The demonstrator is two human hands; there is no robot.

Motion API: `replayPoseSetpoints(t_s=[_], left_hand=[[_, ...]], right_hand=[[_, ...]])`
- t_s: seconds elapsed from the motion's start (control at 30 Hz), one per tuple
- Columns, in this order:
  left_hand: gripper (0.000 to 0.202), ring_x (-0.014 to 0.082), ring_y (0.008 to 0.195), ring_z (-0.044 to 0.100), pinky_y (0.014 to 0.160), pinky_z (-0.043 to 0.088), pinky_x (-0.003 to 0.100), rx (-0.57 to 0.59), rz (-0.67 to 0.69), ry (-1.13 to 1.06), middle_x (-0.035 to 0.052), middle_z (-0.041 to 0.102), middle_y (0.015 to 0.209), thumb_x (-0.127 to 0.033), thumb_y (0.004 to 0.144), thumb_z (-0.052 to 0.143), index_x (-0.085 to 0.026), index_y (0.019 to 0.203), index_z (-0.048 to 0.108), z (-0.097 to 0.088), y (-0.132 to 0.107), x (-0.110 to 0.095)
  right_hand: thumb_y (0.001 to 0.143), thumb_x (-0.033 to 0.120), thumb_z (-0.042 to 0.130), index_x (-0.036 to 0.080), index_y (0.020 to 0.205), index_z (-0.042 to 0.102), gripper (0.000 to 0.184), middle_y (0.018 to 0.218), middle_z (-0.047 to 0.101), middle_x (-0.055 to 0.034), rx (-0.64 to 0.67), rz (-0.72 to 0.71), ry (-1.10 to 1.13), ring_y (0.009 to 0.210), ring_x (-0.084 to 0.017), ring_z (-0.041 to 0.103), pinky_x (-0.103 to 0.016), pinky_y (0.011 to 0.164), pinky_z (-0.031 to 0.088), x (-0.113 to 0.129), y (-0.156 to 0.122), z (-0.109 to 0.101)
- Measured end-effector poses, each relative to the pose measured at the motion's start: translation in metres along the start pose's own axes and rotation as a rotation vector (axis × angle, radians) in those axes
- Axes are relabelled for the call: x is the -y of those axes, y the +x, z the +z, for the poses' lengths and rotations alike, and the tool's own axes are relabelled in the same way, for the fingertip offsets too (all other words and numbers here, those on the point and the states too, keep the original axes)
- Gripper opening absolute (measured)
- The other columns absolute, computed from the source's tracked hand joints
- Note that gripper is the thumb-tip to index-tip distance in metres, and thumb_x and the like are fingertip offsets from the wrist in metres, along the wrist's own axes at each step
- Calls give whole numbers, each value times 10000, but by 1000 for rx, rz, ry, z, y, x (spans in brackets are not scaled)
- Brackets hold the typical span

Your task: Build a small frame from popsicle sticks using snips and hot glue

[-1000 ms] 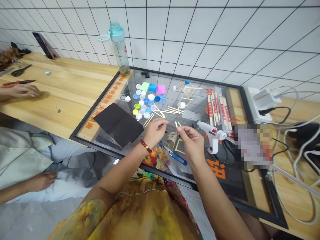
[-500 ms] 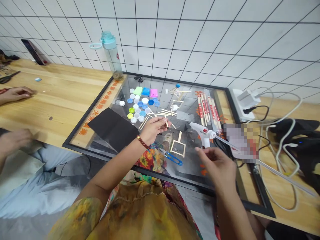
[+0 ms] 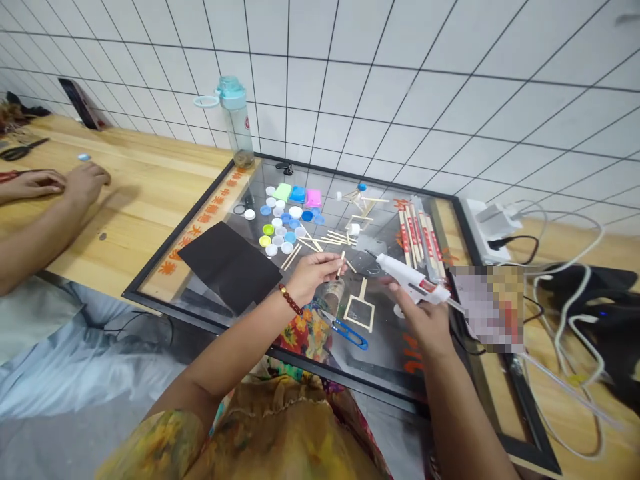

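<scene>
Between the fingertips of my left hand (image 3: 314,275) is a short wooden stick (image 3: 342,264), held nearly upright with a dark lower end. My right hand (image 3: 425,320) is wrapped round the handle of a white hot glue gun (image 3: 413,277), its nozzle pointing left toward the stick. A clear glue stick runs out of its back. Below my left hand lie blue thread snips (image 3: 350,333) and a small square frame of wooden sticks (image 3: 361,311) with a handle. Several loose wooden sticks (image 3: 339,238) are spread just beyond my left fingers.
Bottle caps (image 3: 286,220) and packets of coloured clay (image 3: 298,194) sit behind a black sheet (image 3: 230,263). A water bottle (image 3: 236,123) stands at the back. Wrapped stick bundles (image 3: 419,233), a power strip (image 3: 483,227) and cables are at right. Another person's hands (image 3: 83,180) rest at left.
My right hand has closed round the glue gun and raised it, turning its nozzle up and left. My left hand still holds the stick. The other person's arm has moved onto the table.
</scene>
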State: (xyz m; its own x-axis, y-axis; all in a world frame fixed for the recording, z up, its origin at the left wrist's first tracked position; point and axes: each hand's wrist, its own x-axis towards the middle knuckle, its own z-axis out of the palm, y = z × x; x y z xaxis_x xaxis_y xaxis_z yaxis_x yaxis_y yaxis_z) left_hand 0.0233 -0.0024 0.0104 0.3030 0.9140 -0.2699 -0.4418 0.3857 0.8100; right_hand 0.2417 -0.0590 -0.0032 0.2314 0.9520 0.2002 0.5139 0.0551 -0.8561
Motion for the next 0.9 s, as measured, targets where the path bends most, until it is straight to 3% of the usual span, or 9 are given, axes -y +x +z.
replayPoseSetpoints(t_s=[0.27,0.63,0.9], left_hand=[[347,79,616,571,651,422,240,-14,40,70,25,671,674,-337,515,858,-122,740,703,3,1,5],[291,69,597,554,679,440,264,-37,54,71,5,658,666,-245,508,852,-125,723,697,5,1,7],[274,118,663,613,722,435,290,-9,30,73,43,683,672,-303,572,828,-117,740,717,6,-2,4]], right_hand=[[795,422,645,210,752,665,217,672,658,-16,47,-53,-65,608,-171,605,-291,585,494,-4,-18,11],[810,370,620,215,706,611,187,631,597,4,58,-252,-231,589,-159,570,-289,603,477,-10,-16,10],[812,401,616,212,664,575,244,604,581,8,44,-159,-195,549,-145,541,-278,556,445,-2,-18,11]])
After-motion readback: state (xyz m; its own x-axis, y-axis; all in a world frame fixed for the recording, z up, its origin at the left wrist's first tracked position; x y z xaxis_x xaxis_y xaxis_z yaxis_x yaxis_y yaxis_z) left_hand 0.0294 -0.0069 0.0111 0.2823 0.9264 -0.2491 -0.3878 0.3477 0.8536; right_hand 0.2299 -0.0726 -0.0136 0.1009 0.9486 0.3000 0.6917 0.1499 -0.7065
